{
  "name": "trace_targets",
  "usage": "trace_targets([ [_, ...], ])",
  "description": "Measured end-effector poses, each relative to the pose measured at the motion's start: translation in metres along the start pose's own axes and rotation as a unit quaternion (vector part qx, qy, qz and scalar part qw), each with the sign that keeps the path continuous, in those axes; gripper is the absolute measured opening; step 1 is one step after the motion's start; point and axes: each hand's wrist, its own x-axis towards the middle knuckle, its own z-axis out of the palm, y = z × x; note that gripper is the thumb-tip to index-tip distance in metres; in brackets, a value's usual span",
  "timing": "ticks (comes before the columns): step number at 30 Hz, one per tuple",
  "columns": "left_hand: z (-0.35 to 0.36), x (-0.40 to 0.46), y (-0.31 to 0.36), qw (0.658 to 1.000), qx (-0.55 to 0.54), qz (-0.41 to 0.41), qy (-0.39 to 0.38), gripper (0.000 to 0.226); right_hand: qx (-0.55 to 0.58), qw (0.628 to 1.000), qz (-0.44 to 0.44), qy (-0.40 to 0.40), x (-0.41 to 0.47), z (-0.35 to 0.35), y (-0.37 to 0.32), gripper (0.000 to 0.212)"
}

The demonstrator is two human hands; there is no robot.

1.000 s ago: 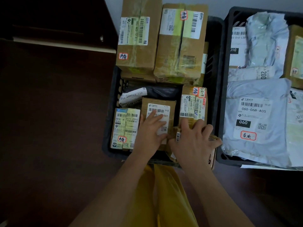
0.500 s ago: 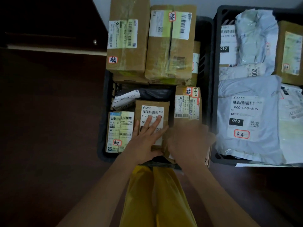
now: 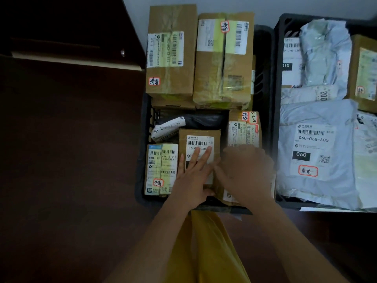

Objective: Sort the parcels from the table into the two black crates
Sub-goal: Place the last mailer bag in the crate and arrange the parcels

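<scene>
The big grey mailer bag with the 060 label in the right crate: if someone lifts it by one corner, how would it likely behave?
The grey mailer bag would probably droop and fold, since its plastic skin lies wrinkled and follows what is beneath it. It looks flat, so likely light for its size. The glossy film may slip in the fingers, and the neighbouring white bag overlapping its edge might shift with it.

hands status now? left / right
Left hand: open, straight fingers pressing flat on the small brown cardboard box with white label.
Right hand: blurred, fingers hidden; cannot tell.
</scene>
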Motion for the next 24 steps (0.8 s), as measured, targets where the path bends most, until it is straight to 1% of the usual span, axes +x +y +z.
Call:
trace_targets([
  [1, -0.006, -0.004, 0.000, 0.999, -0.035, 0.009, 0.027, 0.086, 0.044, 0.999, 0.016, -0.001, 0.004, -0.005, -0.001, 0.050],
  [2, -0.010, -0.007, -0.003, 0.996, -0.054, 0.012, 0.071, 0.077, 0.078, 0.996, 0.031, -0.004, 0.009, -0.010, -0.002, 0.053],
  [3, -0.012, -0.009, -0.007, 0.991, -0.045, 0.001, 0.124, 0.068, 0.091, 0.995, 0.040, -0.008, 0.017, -0.012, -0.002, 0.054],
  [4, -0.012, -0.009, -0.013, 0.985, -0.016, -0.032, 0.169, 0.063, 0.084, 0.995, 0.045, -0.020, 0.026, -0.012, 0.000, 0.055],
  [5, -0.012, -0.008, -0.019, 0.977, 0.009, -0.082, 0.198, 0.062, 0.073, 0.995, 0.051, -0.045, 0.035, -0.011, 0.001, 0.057],
  [6, -0.011, -0.004, -0.025, 0.970, 0.025, -0.130, 0.204, 0.063, 0.064, 0.993, 0.059, -0.082, 0.043, -0.007, 0.001, 0.060],
  [7, -0.007, 0.000, -0.030, 0.968, 0.035, -0.164, 0.185, 0.063, 0.058, 0.989, 0.067, -0.120, 0.048, -0.003, 0.002, 0.063],
  [9, 0.005, 0.009, -0.034, 0.971, 0.054, -0.181, 0.148, 0.060, 0.048, 0.983, 0.071, -0.165, 0.052, 0.006, 0.005, 0.070],
  [12, 0.012, 0.016, -0.034, 0.973, 0.067, -0.173, 0.138, 0.057, 0.057, 0.982, 0.067, -0.168, 0.054, 0.009, 0.010, 0.076],
  [16, 0.001, 0.014, -0.033, 0.977, 0.048, -0.177, 0.107, 0.057, 0.065, 0.975, 0.077, -0.196, 0.056, -0.001, 0.006, 0.078],
  [17, -0.004, 0.013, -0.031, 0.976, 0.039, -0.176, 0.119, 0.059, 0.064, 0.977, 0.080, -0.188, 0.055, -0.004, 0.004, 0.076],
  [18, -0.010, 0.013, -0.029, 0.973, 0.034, -0.172, 0.152, 0.061, 0.060, 0.981, 0.078, -0.166, 0.054, -0.008, 0.001, 0.073],
  [20, -0.022, 0.017, -0.029, 0.960, 0.048, -0.168, 0.217, 0.062, 0.045, 0.993, 0.042, -0.103, 0.053, -0.013, -0.009, 0.065],
  [21, -0.027, 0.022, -0.032, 0.957, 0.057, -0.171, 0.228, 0.061, 0.046, 0.995, 0.008, -0.086, 0.056, -0.013, -0.016, 0.063],
  [22, -0.032, 0.026, -0.036, 0.958, 0.062, -0.175, 0.220, 0.060, 0.052, 0.994, -0.026, -0.092, 0.059, -0.011, -0.022, 0.063],
  [24, -0.037, 0.037, -0.043, 0.965, 0.052, -0.187, 0.174, 0.057, 0.045, 0.986, -0.064, -0.145, 0.068, 0.000, -0.032, 0.067],
])
